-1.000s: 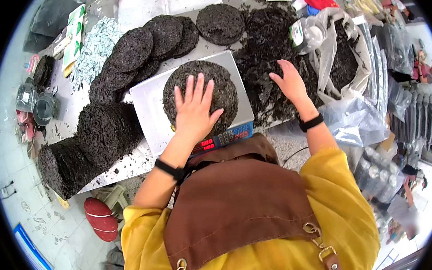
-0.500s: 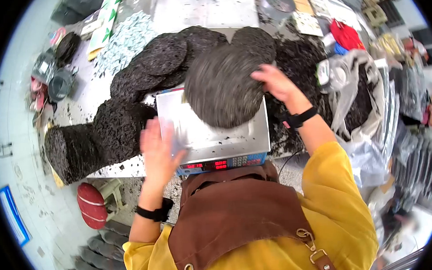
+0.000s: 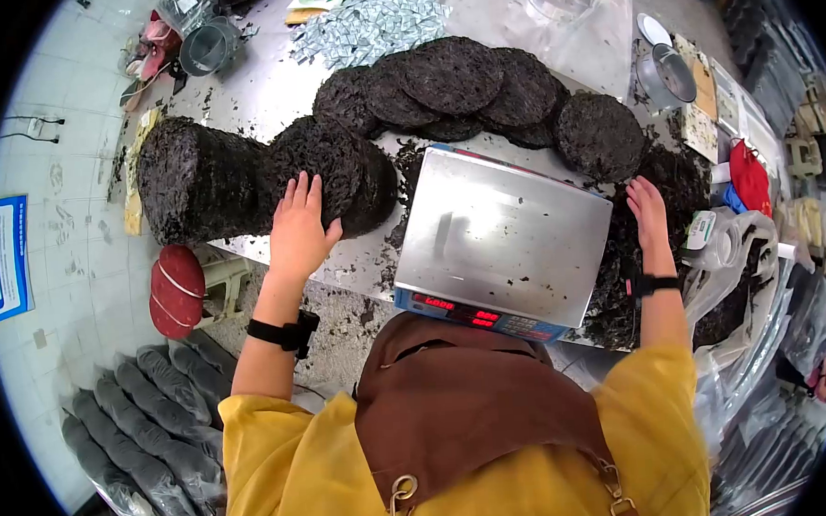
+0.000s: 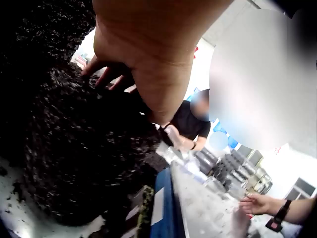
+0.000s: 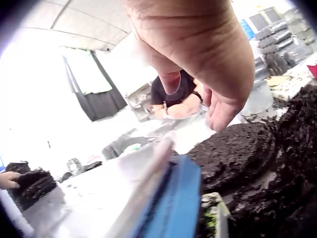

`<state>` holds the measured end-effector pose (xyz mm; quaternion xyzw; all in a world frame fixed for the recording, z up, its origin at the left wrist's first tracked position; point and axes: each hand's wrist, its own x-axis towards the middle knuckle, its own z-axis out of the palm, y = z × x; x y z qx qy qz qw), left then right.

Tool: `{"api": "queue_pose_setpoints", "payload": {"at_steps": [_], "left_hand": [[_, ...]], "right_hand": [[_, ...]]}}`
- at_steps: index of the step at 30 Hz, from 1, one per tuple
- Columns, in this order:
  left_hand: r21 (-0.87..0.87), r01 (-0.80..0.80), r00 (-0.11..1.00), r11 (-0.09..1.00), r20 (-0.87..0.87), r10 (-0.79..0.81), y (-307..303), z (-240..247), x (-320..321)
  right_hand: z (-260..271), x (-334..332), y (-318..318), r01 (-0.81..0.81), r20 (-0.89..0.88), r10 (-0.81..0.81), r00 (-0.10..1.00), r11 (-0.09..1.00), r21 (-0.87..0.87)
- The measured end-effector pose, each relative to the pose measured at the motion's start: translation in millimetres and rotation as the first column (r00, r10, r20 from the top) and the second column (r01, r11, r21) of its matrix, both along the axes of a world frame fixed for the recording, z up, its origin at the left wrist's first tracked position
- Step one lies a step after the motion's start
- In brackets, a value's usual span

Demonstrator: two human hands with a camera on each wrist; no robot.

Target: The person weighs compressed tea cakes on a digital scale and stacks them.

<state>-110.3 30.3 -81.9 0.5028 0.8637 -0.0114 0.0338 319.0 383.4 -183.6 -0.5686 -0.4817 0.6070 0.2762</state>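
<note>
In the head view the left hand [image 3: 300, 229] lies with extended fingers on the near side of a row of stacked dark discs [image 3: 327, 169]. The left wrist view has that hand [image 4: 143, 59] over the dark stack [image 4: 89, 144], fingers resting on it. Fingers extended, the right hand [image 3: 650, 213] is just below a single dark disc [image 3: 600, 137], beside loose dark material. In the right wrist view the hand [image 5: 198, 54] hovers above the disc [image 5: 233, 148]; contact cannot be told. Between the hands sits a scale with a bare metal tray [image 3: 502, 238].
Overlapping dark discs [image 3: 454, 76] lie behind the scale, small packets [image 3: 375, 22] at the back. Containers [image 3: 209, 48] stand back left, a clear jar [image 3: 713, 240] and an open bag [image 3: 755, 280] at right. A red stool seat [image 3: 178, 291] is below the table's left edge.
The disc has left the scale tray, and a single disc now lies by the right hand. The left hand has moved left from the tray to the stack. The head view has shifted.
</note>
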Motion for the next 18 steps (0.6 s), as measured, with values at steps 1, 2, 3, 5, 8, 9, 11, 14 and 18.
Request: {"api": "queue_pose_setpoints", "payload": {"at_steps": [1,2,3,5,8,9,11,14,18], "left_hand": [[-0.006,-0.007,1.0,1.0,0.027,0.007,-1.5,0.9,-3.1],[0.162,0.04,0.999,0.986,-0.026,-0.037,-3.3,5.0,-6.5],[0.171,0.046,0.999,0.984,-0.025,-0.042,-3.9,15.8,-6.8],[0.547,-0.13,0.991,0.827,0.08,0.102,-1.8,51.6,-1.4],[0.774,-0.395,0.87,0.495,0.488,-0.07,7.2,72.5,20.5],[0.693,-0.562,0.681,0.452,0.698,-0.223,8.7,65.5,25.1],[0.707,-0.427,0.685,0.564,0.66,-0.308,6.1,57.1,26.2],[0.67,0.002,0.661,0.742,0.556,-0.504,9.4,43.3,24.5],[-0.142,0.174,0.985,0.974,0.047,-0.169,-18.9,-1.4,-20.8]], "right_hand": [[20.1,-7.0,-20.0,-0.035,-0.021,0.037,0.999,0.997,0.063],[32.8,-13.1,-37.4,-0.065,-0.044,0.07,0.997,0.993,0.101],[45.6,-22.1,-55.7,-0.093,-0.066,0.103,0.992,0.986,0.14],[81.0,-57.1,-98.4,-0.19,-0.068,0.204,0.977,0.967,0.171],[104.9,-112.9,-152.2,-0.283,-0.35,0.316,0.882,0.949,0.142],[122.4,-134.6,-171.7,-0.272,-0.555,0.245,0.795,0.962,0.036],[122.3,-158.0,-189.8,-0.244,-0.647,0.134,0.75,0.966,-0.083],[132.2,-138.1,-188.2,-0.041,-0.534,-0.008,0.845,0.996,-0.08],[75.0,-84.2,-184.1,-0.073,-0.265,0.087,0.96,0.995,0.063]]}}
